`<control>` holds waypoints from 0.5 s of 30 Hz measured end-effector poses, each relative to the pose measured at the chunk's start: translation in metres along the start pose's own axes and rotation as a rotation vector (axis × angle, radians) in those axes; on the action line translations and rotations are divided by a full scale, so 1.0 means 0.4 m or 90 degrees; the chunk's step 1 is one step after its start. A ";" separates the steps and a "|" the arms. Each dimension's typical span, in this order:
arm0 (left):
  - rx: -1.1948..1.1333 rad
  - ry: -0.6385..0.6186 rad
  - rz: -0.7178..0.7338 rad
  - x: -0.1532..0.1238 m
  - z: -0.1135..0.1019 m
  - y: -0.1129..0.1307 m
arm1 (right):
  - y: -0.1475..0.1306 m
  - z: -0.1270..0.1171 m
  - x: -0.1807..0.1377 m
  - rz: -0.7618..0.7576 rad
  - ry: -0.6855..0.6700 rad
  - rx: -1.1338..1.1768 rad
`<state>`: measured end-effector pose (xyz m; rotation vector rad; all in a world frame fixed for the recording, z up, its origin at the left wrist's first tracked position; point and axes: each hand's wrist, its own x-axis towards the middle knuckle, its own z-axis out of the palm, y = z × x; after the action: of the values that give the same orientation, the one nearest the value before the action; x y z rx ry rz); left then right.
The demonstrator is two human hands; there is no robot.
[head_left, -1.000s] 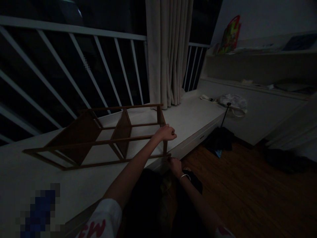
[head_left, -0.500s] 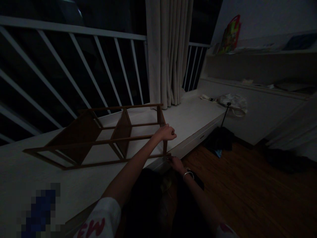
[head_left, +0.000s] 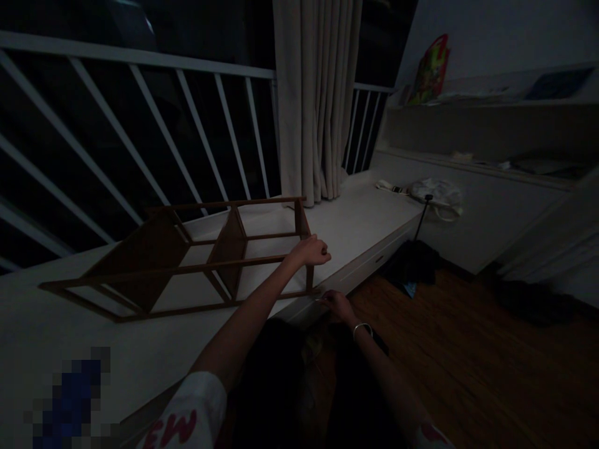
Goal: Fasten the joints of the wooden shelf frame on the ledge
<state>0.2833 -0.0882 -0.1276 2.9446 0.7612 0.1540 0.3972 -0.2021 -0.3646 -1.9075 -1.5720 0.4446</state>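
Item one: I find the wooden frame [head_left: 228,246] lying on its side on the white ledge [head_left: 360,215], its length running beside the railing [head_left: 135,58]. Panels divide it crosswise.

Grip, left: I record the left hand [head_left: 311,251] clenched round the frame's upper near corner, at the end closest to the curtain [head_left: 309,100]. Grip, right: the right hand [head_left: 337,305] is just beside the lower corner of that same end, fingertips pinched on a thin item [head_left: 321,300] too small and dim for me to identify. I cannot tell whether that item touches the wood. A bracelet [head_left: 362,324] circles the right wrist.

Surroundings: the ledge front carries a drawer handle [head_left: 379,259]. Toward its far end I note a pale bag [head_left: 437,192] beside a buckled strap [head_left: 392,187]. A dark bundle [head_left: 412,265] lies below on the wooden floor [head_left: 449,343]. A red-and-green package [head_left: 430,68] stands on the upper shelf [head_left: 491,103]. Near the lower left, a blue object [head_left: 70,399] is pixelated beyond identification. Lighting is poor throughout.
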 end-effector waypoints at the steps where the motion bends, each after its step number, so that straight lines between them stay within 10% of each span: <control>1: -0.002 0.001 -0.007 -0.001 -0.001 0.001 | -0.001 0.000 0.000 0.003 0.001 0.021; 15: 0.007 -0.008 -0.012 -0.002 -0.003 -0.002 | -0.049 0.027 0.009 0.030 0.083 0.231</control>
<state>0.2822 -0.0879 -0.1267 2.9450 0.7894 0.1294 0.3767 -0.1940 -0.3594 -1.6621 -1.2670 0.5716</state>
